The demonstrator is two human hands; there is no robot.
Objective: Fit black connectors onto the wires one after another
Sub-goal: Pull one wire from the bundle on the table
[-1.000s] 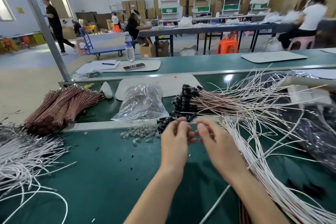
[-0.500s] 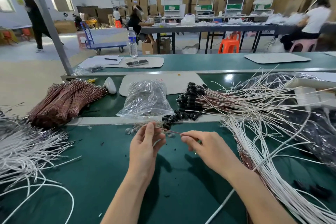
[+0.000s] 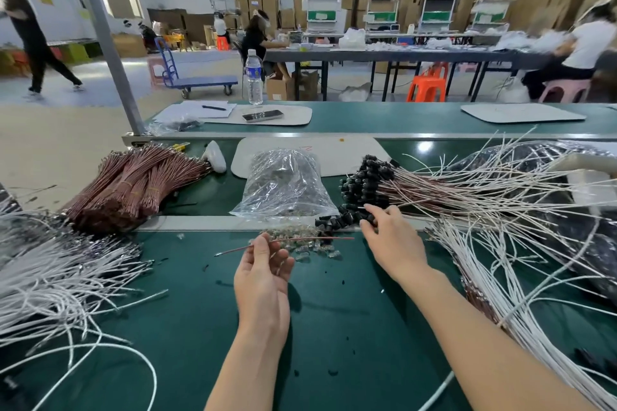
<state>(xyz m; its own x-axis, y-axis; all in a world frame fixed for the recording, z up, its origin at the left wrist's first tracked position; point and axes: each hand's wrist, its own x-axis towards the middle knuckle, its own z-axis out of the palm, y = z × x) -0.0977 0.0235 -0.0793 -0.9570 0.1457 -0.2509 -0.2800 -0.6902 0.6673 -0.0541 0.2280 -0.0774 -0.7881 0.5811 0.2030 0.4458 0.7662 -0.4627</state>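
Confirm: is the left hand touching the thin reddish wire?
Touching. The head view shows the left hand pinching the thin reddish wire between thumb and fingers, and both wire ends stick out free on either side.

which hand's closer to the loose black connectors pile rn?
Right. The right hand has its fingertips at the right end of the loose black connectors. The left hand sits below-left of them, apart, pinching a brown wire.

thin reddish wire held nearly level; loose black connectors heaped just beyond its right end.
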